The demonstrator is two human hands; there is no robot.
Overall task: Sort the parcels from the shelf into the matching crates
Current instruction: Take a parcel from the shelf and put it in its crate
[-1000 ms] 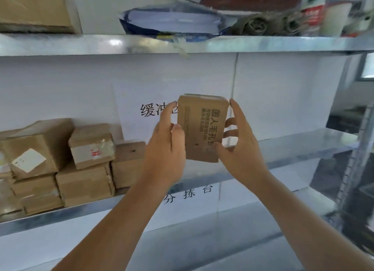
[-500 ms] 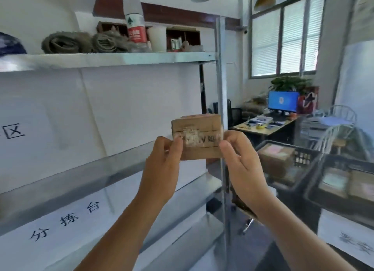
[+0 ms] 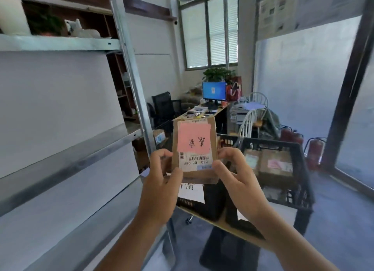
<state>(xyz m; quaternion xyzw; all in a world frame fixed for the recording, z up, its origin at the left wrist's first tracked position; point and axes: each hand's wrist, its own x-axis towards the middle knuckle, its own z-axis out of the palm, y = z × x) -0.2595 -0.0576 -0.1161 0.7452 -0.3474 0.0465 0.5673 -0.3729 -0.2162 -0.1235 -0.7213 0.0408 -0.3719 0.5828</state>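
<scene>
Galvanised steel shelving (image 3: 129,82) is filling my nine o'clock side, and black plastic crates (image 3: 299,169) are sitting at about three o'clock below my hands, one already carrying taped cartons with pink labels. Between them, dead centre, I am holding up a small cardboard parcel (image 3: 194,149), flat face toward me, with a pink handwritten slip above a barcode sticker, both reading upside down from where I am looking. I am judging it light and fairly stiff, a shallow corrugated box that two hands carry easily; the taped label looks slick, so the bare cardboard edges seem the better purchase. My left hand (image 3: 162,181) is pinching the lower left corner at seven o'clock of the parcel, thumb on the front face and fingers curled behind. My right hand (image 3: 236,175) is mirroring that at five o'clock, thumb pressing near the barcode, fingers wrapped round the right edge. Both grips are closed on the parcel's lower third, leaving the pink slip uncovered for reading.
</scene>
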